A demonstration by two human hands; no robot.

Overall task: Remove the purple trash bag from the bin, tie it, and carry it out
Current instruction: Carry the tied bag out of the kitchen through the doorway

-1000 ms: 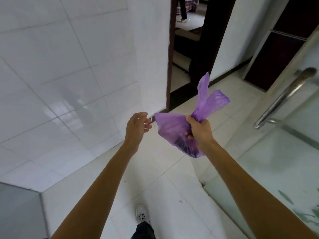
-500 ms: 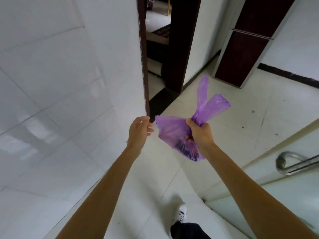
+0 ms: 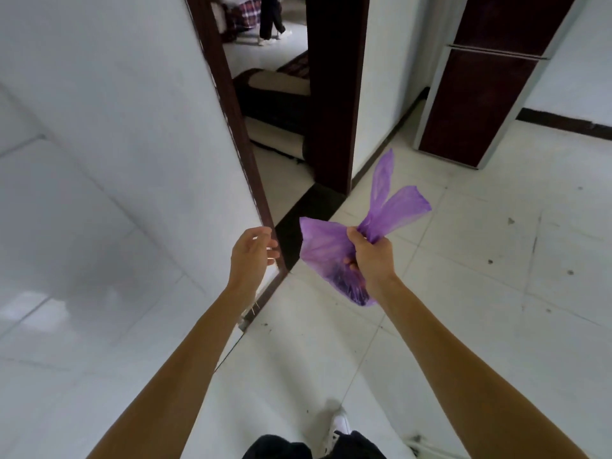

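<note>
The purple trash bag (image 3: 326,250) hangs in the air at the centre of the view, small and translucent with dark contents at the bottom. My right hand (image 3: 371,253) is shut on its gathered neck, and two loose flaps stick up above my fist. My left hand (image 3: 251,251) is just left of the bag, apart from it, fingers loosely curled and holding nothing. No bin is in sight.
A white tiled wall (image 3: 116,160) runs along the left, ending at a dark door frame (image 3: 231,111). Beyond the doorway stand a sofa (image 3: 275,104) and a person's legs (image 3: 270,18). A dark cabinet (image 3: 480,94) stands at the right. White floor tiles (image 3: 496,293) stretch ahead.
I have walked forward: the glass door with its metal handle has left the view on the right, and the doorway is nearer. My grip on the bag is unchanged.
</note>
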